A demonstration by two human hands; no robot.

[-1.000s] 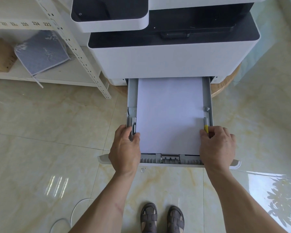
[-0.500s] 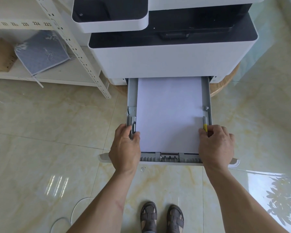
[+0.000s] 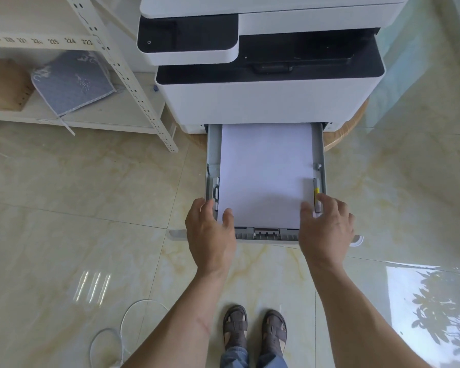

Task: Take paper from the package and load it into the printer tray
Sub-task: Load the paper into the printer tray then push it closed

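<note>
The white printer stands low, and its grey paper tray is pulled out towards me. A flat stack of white paper lies in the tray between the side guides. My left hand hovers at the tray's front left corner, fingers spread astride the left guide and thumb over the paper's edge. At the front right corner my right hand has its thumb over the paper and its fingers beside the yellow-tabbed right guide. Neither hand grips anything. No paper package is in view.
A white metal shelf unit stands to the left with a blue-grey cushion and a cardboard box on it. A white cable loops on the glossy tiled floor. My sandalled feet stand just before the tray.
Both hands have loosened from the side guides: thumbs and fingers are now spread apart instead of pinched. My view has tilted up, showing more of the printer.
</note>
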